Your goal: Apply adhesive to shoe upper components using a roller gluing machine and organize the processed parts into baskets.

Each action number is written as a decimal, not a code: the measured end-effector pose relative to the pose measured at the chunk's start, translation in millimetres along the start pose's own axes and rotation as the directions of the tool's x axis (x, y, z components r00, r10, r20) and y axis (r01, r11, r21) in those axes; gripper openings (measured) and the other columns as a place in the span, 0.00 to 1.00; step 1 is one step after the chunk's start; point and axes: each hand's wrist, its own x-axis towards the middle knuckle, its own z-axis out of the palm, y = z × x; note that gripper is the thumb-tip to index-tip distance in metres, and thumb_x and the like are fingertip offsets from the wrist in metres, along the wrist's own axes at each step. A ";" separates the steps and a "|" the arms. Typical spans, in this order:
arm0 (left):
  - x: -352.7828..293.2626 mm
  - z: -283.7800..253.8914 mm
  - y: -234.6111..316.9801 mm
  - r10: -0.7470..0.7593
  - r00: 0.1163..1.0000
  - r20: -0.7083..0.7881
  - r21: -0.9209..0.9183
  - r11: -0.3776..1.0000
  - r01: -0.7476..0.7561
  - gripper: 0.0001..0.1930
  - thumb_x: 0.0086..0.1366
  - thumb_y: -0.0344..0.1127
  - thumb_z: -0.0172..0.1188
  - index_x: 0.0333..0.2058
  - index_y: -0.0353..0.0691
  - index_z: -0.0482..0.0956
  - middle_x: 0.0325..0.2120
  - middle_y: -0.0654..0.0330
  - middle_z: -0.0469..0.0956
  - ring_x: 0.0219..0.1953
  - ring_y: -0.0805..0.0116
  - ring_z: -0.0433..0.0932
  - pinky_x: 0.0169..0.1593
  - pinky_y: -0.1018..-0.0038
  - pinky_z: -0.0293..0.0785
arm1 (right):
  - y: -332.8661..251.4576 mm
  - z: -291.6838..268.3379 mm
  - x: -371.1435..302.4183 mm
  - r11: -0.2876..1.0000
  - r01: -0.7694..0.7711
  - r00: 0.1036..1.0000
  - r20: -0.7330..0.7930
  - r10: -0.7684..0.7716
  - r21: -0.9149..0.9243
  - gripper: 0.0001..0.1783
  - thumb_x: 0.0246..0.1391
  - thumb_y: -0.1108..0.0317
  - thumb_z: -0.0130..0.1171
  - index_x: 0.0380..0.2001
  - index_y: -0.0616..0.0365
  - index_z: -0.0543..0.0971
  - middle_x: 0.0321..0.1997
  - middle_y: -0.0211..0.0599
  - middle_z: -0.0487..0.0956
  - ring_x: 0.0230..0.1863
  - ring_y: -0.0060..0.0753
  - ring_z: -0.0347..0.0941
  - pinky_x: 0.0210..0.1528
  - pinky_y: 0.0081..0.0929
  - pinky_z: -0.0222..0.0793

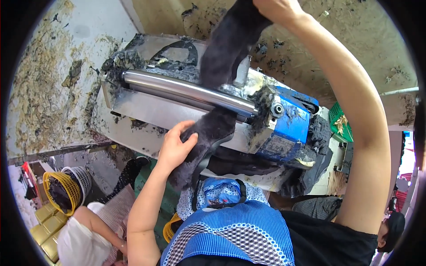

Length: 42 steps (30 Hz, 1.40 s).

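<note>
A long black fuzzy strip of material [208, 128] runs through a machine at its polished steel roller [191, 91]. On the near side my left hand [175, 148] grips the strip by its edge, thumb on top. My right hand [279, 11] reaches over the machine to the top edge of the view. There it holds the far end of the strip up, its fingers partly cut off. Where the strip meets the roller, the roller hides part of it. Below lies another dark piece [239, 164] at the machine's front.
The machine's blue housing [286, 122] stands to the right, coated in dark fluff. A green basket [341, 122] sits beyond it. Yellow [62, 193] and white baskets are at lower left, near a seated person in white [82, 239]. Another person's head [392, 230] shows at lower right.
</note>
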 end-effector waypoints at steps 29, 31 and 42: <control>8.7 5.6 31.3 0.011 0.999 0.049 0.140 0.990 -0.018 0.14 0.72 0.32 0.54 0.52 0.41 0.84 0.34 0.56 0.74 0.37 0.62 0.75 0.46 0.70 0.72 | -104.2 100.6 -113.1 0.953 -0.020 0.776 0.605 -0.176 0.302 0.22 0.61 0.53 0.53 0.37 0.60 0.88 0.60 0.46 0.72 0.61 0.50 0.69 0.59 0.47 0.72; -1.8 7.1 25.6 0.097 0.995 0.003 0.181 0.979 -0.096 0.14 0.69 0.29 0.57 0.51 0.41 0.84 0.37 0.55 0.74 0.40 0.57 0.76 0.48 0.67 0.73 | -103.3 109.6 -115.4 0.920 -0.050 0.732 0.640 -0.231 0.390 0.25 0.64 0.51 0.48 0.41 0.58 0.87 0.60 0.50 0.73 0.61 0.54 0.68 0.61 0.50 0.69; -67.8 123.4 -40.4 0.470 0.799 0.375 0.403 0.694 -0.597 0.35 0.55 0.42 0.73 0.61 0.40 0.74 0.53 0.51 0.76 0.54 0.50 0.77 0.60 0.54 0.70 | -102.6 72.3 -117.6 0.883 -0.025 0.905 0.386 -0.180 0.469 0.20 0.44 0.55 0.68 0.35 0.60 0.86 0.42 0.46 0.80 0.53 0.49 0.74 0.57 0.42 0.73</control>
